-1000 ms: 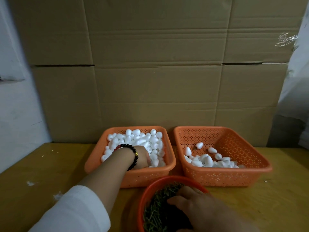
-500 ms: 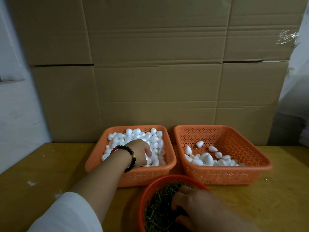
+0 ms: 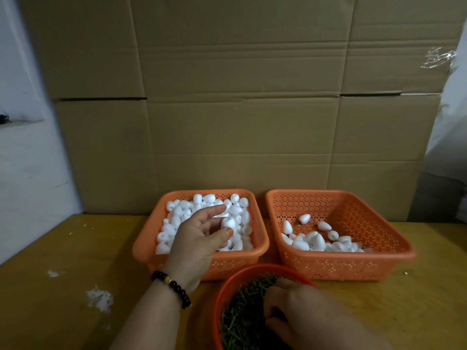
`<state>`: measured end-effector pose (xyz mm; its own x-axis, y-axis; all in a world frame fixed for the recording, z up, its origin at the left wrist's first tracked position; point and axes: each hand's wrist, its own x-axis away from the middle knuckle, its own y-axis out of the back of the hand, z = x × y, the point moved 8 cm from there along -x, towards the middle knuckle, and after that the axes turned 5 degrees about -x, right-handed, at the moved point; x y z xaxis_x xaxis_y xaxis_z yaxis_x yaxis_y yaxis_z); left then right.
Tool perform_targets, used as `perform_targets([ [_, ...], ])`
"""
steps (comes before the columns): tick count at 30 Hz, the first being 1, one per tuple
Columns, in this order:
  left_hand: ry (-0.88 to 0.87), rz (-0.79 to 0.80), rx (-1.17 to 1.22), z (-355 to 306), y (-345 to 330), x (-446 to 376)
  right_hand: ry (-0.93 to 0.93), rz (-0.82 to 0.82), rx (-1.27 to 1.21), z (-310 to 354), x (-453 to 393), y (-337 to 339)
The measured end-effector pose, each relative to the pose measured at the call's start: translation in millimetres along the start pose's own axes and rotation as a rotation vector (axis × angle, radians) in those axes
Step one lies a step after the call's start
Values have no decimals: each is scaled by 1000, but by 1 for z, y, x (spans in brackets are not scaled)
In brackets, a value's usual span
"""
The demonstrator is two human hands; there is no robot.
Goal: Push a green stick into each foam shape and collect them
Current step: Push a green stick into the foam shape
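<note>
Nearest me, my right hand (image 3: 310, 315) is down in the red bowl (image 3: 227, 286), knuckles up and fingers curled into the heap of green sticks (image 3: 242, 314). I cannot tell whether it has actually caught one. The sticks lie loose, pointing every way, with no common axis.

Just left of that and a little farther out, my left hand (image 3: 199, 238) hovers over the near part of the left orange basket (image 3: 141, 251), a dark bead bracelet (image 3: 171, 286) on its wrist. Its fingers are partly spread, and the thumb and fingertips pinch a single white foam shape (image 3: 228, 222). It is egg-like, but it is too bright for me to tell which way its long axis runs.

Under and beyond that hand, the left basket is heaped with loose foam shapes (image 3: 237, 208). To the right of both hands, the right orange basket (image 3: 394, 251) holds a thinner layer of foam pieces (image 3: 316, 241) gathered toward its near wall. Everything stands on the yellow desk (image 3: 63, 286), with a cardboard wall (image 3: 240, 109) behind.
</note>
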<state>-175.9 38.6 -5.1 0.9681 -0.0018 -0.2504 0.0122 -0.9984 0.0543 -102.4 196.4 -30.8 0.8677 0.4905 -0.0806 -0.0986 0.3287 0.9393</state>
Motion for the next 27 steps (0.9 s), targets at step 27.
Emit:
perform_targets([
  [27, 341, 281, 747, -3, -40, 21, -61, -152, -228, -9, 5, 20],
])
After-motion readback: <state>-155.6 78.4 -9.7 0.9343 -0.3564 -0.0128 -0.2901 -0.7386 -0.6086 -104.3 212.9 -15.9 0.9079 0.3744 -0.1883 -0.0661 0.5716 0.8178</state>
